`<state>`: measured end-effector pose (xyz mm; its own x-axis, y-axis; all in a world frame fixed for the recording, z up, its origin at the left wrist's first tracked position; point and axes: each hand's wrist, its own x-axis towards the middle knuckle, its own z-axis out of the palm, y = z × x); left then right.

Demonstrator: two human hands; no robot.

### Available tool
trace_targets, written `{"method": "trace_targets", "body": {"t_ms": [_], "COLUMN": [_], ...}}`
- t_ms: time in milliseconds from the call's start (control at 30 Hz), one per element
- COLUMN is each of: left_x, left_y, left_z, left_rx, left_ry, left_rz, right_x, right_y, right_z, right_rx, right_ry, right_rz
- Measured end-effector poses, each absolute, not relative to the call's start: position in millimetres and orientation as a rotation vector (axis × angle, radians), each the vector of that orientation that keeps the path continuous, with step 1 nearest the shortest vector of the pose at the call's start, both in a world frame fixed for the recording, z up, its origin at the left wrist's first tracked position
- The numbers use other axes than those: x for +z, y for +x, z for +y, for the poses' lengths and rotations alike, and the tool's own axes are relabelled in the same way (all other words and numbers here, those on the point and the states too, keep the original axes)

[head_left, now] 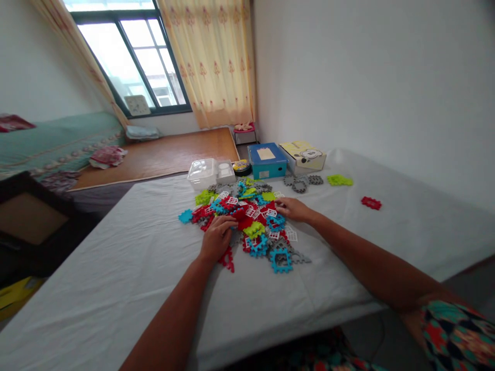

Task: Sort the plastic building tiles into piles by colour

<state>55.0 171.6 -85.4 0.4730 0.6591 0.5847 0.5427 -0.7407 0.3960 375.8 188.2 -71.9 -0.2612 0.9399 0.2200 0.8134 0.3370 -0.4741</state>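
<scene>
A heap of plastic interlocking building tiles with toothed edges lies mid-table, in red, blue, lime green and grey. My left hand (218,236) is at the heap's left front, fingers curled against a red tile (244,221). On the right side of the heap is my right hand (294,209), its thumb and fingers drawn together at the edge; what lies between them is too small to make out. Small white window-frame pieces (253,212) are scattered over the heap. A blue square frame tile (281,260) and a red triangular tile (228,259) lie at its front.
Behind the heap stand a clear plastic container (202,172), a round tin (242,167), a blue box (267,161) and a yellow-and-white box (303,157). Apart to the right lie grey tiles (299,185), green tiles (340,180) and red tiles (371,203). A white cloth (135,268) covers the table.
</scene>
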Motion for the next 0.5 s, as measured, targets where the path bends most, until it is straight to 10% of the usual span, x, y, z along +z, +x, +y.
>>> {"method": "trace_targets", "body": {"t_ms": [500], "left_x": [-79], "left_y": [56], "left_z": [172], "left_rx": [1.052], "left_ry": [2.591], "left_rz": [1.056], "right_x": [-86], "right_y": [384], "right_z": [183], "right_rx": [1.0], "right_ry": [-1.139], "right_rz": [-1.819]}}
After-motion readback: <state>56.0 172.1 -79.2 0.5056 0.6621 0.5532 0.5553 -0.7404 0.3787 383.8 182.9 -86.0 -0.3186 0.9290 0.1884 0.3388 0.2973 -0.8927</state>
